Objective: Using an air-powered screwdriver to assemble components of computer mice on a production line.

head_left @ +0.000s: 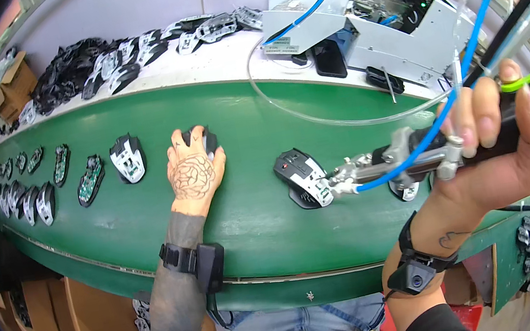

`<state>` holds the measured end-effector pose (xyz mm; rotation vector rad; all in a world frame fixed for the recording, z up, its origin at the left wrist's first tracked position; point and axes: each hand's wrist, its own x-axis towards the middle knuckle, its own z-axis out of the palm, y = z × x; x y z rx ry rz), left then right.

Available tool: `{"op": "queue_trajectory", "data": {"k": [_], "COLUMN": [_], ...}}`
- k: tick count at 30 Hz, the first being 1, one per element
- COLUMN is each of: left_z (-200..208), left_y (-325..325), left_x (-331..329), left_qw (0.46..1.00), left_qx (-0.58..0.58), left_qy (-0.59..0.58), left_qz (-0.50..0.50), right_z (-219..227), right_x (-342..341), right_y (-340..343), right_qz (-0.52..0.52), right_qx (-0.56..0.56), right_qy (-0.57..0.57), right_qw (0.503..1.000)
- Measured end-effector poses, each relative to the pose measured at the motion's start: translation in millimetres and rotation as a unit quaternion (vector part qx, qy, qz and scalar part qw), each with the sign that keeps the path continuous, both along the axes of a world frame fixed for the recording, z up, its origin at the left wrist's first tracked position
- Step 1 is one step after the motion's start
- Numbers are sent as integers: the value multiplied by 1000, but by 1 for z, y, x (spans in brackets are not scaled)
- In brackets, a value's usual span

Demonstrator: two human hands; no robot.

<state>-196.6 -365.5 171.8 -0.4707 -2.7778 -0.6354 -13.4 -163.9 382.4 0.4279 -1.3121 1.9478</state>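
My left hand (193, 167) lies over a dark computer mouse (209, 140) on the green belt, its fingers bent around the shell; most of that mouse is hidden under the hand. My right hand (495, 125) is wrapped around a black power screwdriver (435, 142) with a green lever, held almost level. A blue hose (412, 157) runs down to a metal fitting at its tip. Just left of that tip lies a half-built mouse (303, 178), black and white with its underside up. Whether the tip touches it, I cannot tell.
Left along the belt lie a white mouse shell (128, 160), bare circuit-board bases (91, 180) and a row of shells (23, 202). A white shelf behind holds piled shells (112, 61) and a screw feeder (391, 37). A clear tube (313, 118) loops over the belt. Other people sit at both ends.
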Motion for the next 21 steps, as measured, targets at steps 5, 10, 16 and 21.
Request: {"op": "queue_trajectory", "data": {"k": [5,10,16,21], "left_z": [39,42,37,41], "left_y": [33,54,61,60], "left_x": [34,81,96,96], "left_qw": [843,383,408,353], "left_qx": [399,701,670,672], "left_qy": [-305,-585,-602,-625], "left_qz": [-193,-139,-150,-183], "right_z": [-6,-13,-15,-15], "right_x": [-8,-13,-14,-14], "right_y": [0,7,5,3], "right_qz": [-112,-113,-123,-115], "right_qx": [-17,-38,-41,-45], "right_qy": [12,29,57,46], "right_qw": [994,992,990,991]}}
